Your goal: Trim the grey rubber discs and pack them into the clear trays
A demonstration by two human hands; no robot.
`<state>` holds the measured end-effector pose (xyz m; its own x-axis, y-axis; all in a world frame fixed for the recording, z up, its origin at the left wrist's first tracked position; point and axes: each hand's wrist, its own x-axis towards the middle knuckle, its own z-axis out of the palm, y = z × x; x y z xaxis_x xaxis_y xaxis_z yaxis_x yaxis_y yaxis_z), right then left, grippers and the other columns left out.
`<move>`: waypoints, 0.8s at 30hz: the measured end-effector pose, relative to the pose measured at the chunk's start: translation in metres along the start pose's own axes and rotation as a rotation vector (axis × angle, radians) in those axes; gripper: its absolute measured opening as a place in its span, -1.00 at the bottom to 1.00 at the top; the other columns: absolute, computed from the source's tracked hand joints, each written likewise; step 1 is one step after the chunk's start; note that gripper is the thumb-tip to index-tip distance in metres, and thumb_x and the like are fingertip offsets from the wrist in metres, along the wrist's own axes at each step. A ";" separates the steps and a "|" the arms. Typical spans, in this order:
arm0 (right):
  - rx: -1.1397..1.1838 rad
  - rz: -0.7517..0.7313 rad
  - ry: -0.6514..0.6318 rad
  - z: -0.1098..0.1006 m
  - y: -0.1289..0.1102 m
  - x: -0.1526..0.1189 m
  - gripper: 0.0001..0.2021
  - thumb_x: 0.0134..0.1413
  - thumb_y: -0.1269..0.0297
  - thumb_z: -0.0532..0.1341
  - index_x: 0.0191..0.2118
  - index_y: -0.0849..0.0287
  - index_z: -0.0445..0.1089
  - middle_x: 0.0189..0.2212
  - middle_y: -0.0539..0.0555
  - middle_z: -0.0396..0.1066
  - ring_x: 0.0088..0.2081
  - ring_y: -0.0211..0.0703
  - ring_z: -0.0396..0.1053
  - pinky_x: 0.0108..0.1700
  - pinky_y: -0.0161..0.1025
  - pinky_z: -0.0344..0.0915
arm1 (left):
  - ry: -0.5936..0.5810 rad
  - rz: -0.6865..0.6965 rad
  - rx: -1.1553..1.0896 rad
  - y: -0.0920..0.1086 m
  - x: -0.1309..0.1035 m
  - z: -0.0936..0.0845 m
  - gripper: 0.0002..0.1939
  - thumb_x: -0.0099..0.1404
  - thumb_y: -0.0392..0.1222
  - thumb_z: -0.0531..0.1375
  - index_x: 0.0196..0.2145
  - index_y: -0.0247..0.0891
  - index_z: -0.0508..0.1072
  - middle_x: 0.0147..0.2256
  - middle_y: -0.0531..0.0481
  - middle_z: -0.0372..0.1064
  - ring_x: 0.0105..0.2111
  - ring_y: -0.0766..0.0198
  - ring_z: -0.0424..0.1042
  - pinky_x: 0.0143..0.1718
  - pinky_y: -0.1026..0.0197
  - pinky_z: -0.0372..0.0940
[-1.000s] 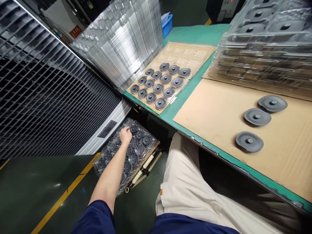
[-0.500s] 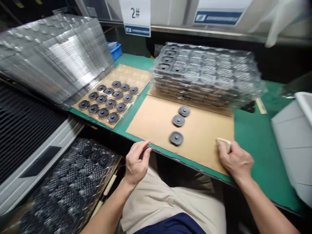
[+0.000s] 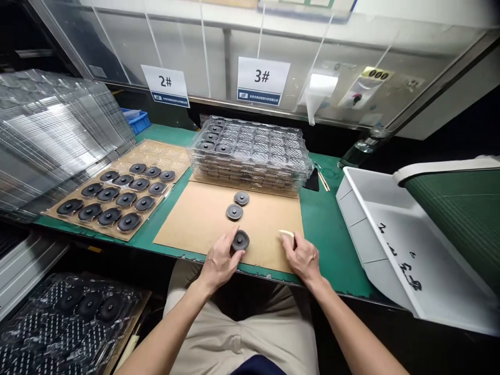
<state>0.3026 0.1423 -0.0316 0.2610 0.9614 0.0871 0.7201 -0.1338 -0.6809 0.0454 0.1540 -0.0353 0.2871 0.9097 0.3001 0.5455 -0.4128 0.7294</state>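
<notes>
My left hand (image 3: pixel 219 260) is closed round the near edge of a round black disc (image 3: pixel 240 240) with a small raised centre, thumb on one side and fingers on the other. Whether the disc is lifted I cannot tell. Just beyond it, two similar discs (image 3: pixel 234 212) lie close together on a brown cardboard sheet (image 3: pixel 195 219). My right hand (image 3: pixel 304 259) grips a small cream-coloured piece (image 3: pixel 287 234) above the sheet's right side. Most of that piece is hidden in the fist, so its kind does not show.
A stack of clear trays (image 3: pixel 250 166) stands behind the sheet. Left of it, a tray (image 3: pixel 156 151) holds several black discs, beside nested clear trays (image 3: pixel 66 135). A grey-white bin (image 3: pixel 359 224) with black scraps stands at the right. Another disc tray (image 3: pixel 78 323) sits low at left.
My left hand has moved from the bench edge onto the nearest disc and closed round it. My right hand keeps the cream piece. The view has swung to the right and up.
</notes>
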 end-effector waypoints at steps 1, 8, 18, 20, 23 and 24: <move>0.072 -0.005 -0.075 -0.001 -0.009 -0.007 -0.59 0.28 -0.11 0.10 -0.29 0.17 0.40 -0.51 0.06 0.35 -0.46 -0.16 0.27 -0.40 -0.30 0.09 | -0.042 0.025 -0.034 0.005 -0.005 -0.004 -0.27 0.31 -0.32 0.24 0.40 -0.21 0.19 0.22 -0.24 0.40 0.21 -0.01 0.41 0.24 -0.07 0.33; 0.569 0.001 -0.704 -0.012 -0.066 -0.047 -0.41 0.20 -0.34 0.17 -0.23 0.20 0.45 -0.36 0.03 0.44 -0.42 -0.21 0.42 -0.45 -0.34 0.38 | -0.323 -0.017 -0.365 0.040 -0.045 -0.043 -0.22 0.29 -0.35 0.28 0.41 -0.05 0.22 0.30 -0.13 0.34 0.25 0.01 0.39 0.31 -0.01 0.26; 1.234 0.383 -0.526 0.005 -0.112 -0.105 -0.49 0.25 -0.19 0.29 -0.04 0.23 0.43 -0.21 0.14 0.47 -0.27 -0.17 0.45 -0.35 -0.30 0.47 | 0.074 -0.304 -0.839 0.070 -0.076 -0.031 -0.32 0.35 -0.19 0.34 0.37 -0.02 0.30 0.36 -0.16 0.25 0.33 -0.04 0.28 0.33 0.08 0.22; 1.158 0.308 -0.617 0.001 -0.117 -0.105 -0.52 0.28 -0.19 0.26 -0.10 0.22 0.41 -0.27 0.09 0.45 -0.34 -0.20 0.43 -0.36 -0.28 0.46 | 0.141 -0.348 -0.901 0.070 -0.078 -0.037 -0.29 0.26 -0.20 0.42 0.32 -0.01 0.37 0.32 -0.15 0.31 0.30 -0.03 0.31 0.29 0.13 0.26; 0.807 0.034 -0.575 -0.012 -0.121 -0.092 -0.60 0.36 -0.11 0.20 -0.15 0.20 0.41 -0.37 0.05 0.42 -0.39 -0.20 0.40 -0.35 -0.27 0.41 | 0.227 -0.438 -1.050 0.067 -0.077 -0.050 -0.37 0.20 -0.13 0.46 0.22 -0.07 0.49 0.23 -0.19 0.43 0.24 -0.05 0.40 0.20 0.17 0.34; 0.670 -0.082 -0.496 -0.018 -0.122 -0.087 -0.65 0.39 -0.04 0.18 -0.15 0.19 0.41 -0.39 0.05 0.40 -0.38 -0.20 0.38 -0.33 -0.26 0.37 | 0.242 -0.453 -1.088 0.066 -0.076 -0.055 -0.37 0.18 -0.10 0.47 0.20 -0.10 0.51 0.22 -0.21 0.44 0.23 -0.06 0.41 0.20 0.18 0.34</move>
<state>0.2038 0.0710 0.0566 -0.2016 0.9771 -0.0686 0.1487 -0.0387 -0.9881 0.0167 0.0601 0.0238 0.0224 0.9952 -0.0951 -0.4254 0.0956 0.9000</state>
